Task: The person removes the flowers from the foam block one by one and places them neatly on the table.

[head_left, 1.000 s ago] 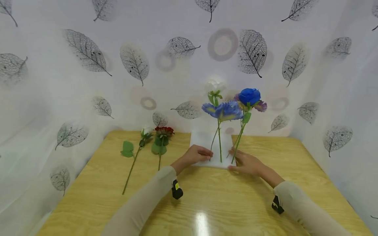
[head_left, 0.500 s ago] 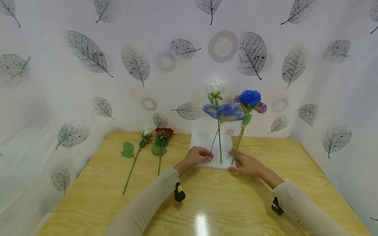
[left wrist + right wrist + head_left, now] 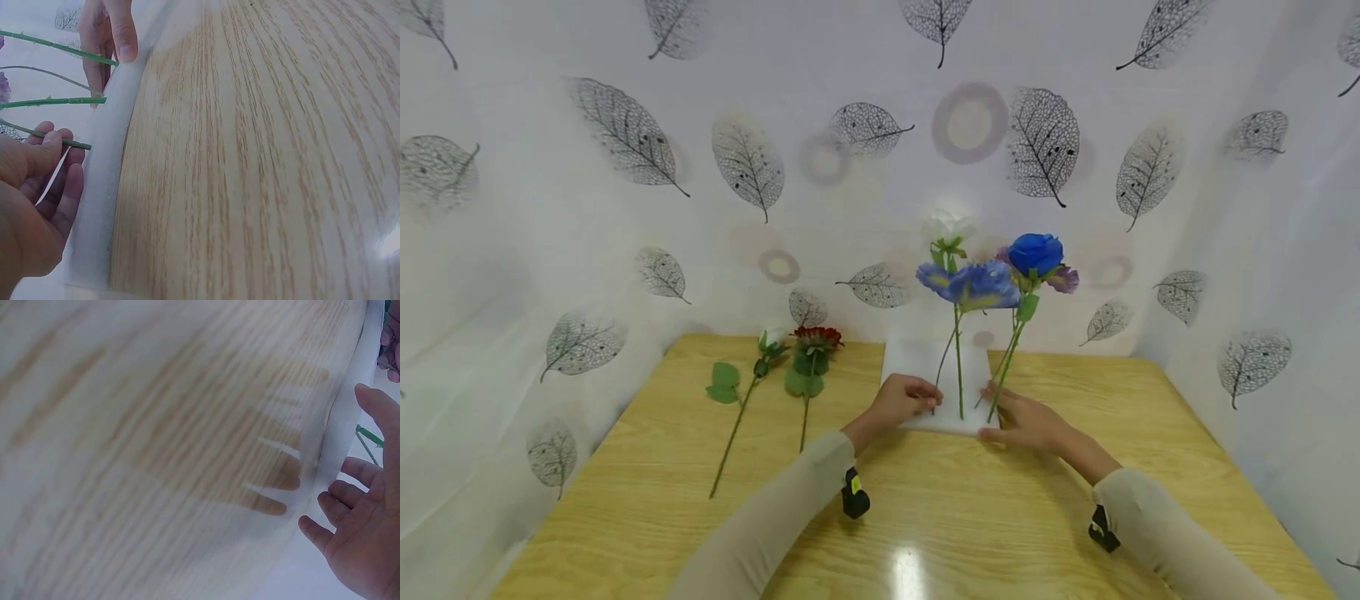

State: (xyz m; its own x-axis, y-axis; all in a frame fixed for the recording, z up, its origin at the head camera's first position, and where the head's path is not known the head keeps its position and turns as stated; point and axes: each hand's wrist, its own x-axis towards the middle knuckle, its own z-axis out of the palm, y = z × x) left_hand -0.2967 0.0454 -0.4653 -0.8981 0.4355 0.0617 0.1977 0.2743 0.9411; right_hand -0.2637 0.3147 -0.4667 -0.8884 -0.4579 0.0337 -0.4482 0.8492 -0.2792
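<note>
A white foam slab (image 3: 910, 358) lies on the table with several artificial flowers standing in it. These are a white flower (image 3: 946, 225), a blue-violet iris-like flower (image 3: 981, 286), a blue rose (image 3: 1036, 252) and a purple bloom (image 3: 1064, 279) behind the rose. My left hand (image 3: 901, 402) pinches a thin curved stem (image 3: 76, 144) low down, close over the foam; its upper end runs behind the iris-like bloom. At the slab's right end, my right hand (image 3: 1030, 423) rests with fingers extended and spread, thumb along the front edge, beside the blue rose's stem (image 3: 1006, 367).
Left of the slab, a white rosebud (image 3: 771, 340) with a long leafy stem and a dark red flower (image 3: 817, 337) lie on the wooden table (image 3: 880, 517). A leaf-patterned curtain (image 3: 880, 200) surrounds the table's back and sides.
The head view has tilted slightly, so the scene sits a little lower. My left forearm has shifted slightly right; both hands stay at the same places on the foam.
</note>
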